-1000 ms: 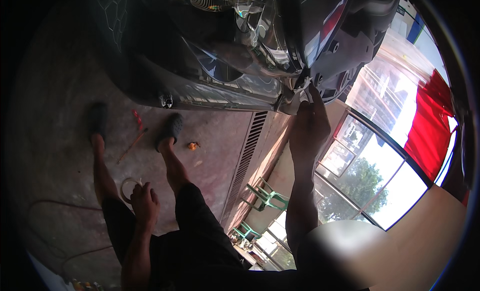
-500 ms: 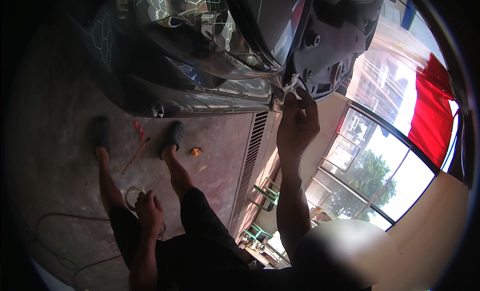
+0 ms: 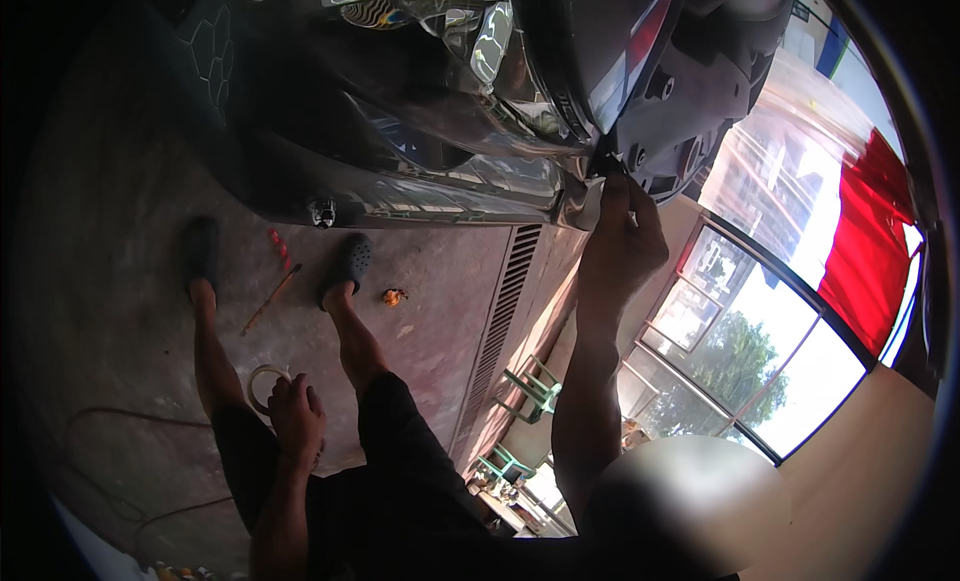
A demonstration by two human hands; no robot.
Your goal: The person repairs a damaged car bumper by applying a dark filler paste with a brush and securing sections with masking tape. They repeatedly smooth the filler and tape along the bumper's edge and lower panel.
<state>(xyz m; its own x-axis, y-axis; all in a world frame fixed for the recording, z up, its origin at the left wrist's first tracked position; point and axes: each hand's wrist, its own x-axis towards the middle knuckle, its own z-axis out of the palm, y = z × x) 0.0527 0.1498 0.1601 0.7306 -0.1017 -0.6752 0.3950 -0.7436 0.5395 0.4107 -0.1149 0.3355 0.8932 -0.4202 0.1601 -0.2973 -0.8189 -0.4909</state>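
The right hand [image 3: 625, 246], fingertips close together, was at the far right corner of the glossy dark car bumper [image 3: 430, 196]; whether it gripped anything was unclear. Near left, the left hand [image 3: 298, 416] held a cream ring-shaped tape roll [image 3: 252, 388]. Fingertip work seemed underway, calling next for precision.

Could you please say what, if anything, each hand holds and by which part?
Left hand holds a tape roll by its rim; right hand: cannot tell.
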